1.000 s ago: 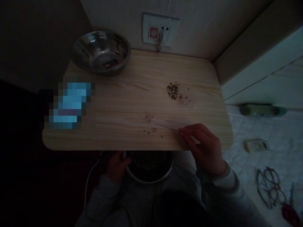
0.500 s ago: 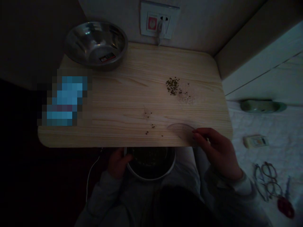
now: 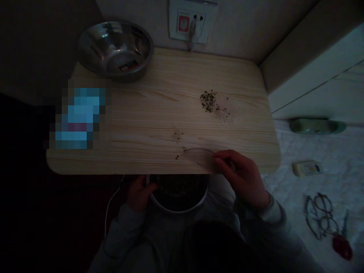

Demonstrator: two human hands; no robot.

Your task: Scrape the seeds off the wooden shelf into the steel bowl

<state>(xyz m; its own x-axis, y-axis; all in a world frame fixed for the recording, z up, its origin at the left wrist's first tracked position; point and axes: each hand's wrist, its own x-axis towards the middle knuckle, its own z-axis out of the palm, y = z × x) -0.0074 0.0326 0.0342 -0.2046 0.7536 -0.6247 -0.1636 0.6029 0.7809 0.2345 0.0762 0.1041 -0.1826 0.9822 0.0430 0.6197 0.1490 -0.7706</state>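
Note:
My right hand (image 3: 241, 176) pinches a thin, see-through sheet with a curved edge (image 3: 197, 153), perhaps plastic. It lies low over the front of the wood-grain table (image 3: 136, 125), beside a few small dark grains (image 3: 177, 156). Below the table's front edge, my left hand (image 3: 142, 193) grips the rim of a round bowl with a pale rim (image 3: 178, 210), thumb inside. The bowl's contents look dark and are hard to make out. Farther back on the table are a pile of dark seed-like grains (image 3: 208, 101) and a patch of pale bits (image 3: 224, 114).
A steel basin (image 3: 113, 49) stands at the back left, behind a blurred-out bright screen (image 3: 82, 113). A plug sits in the wall socket (image 3: 193, 22). On the white bedding at right lie a green object (image 3: 317, 126), a small pale box (image 3: 308, 168), glasses (image 3: 321, 214) and a red-handled tool (image 3: 342, 245).
My right hand has moved left along the table's front with the clear sheet, which now reaches the loose grains. My left hand stays on the bowl. The whole view has shifted slightly.

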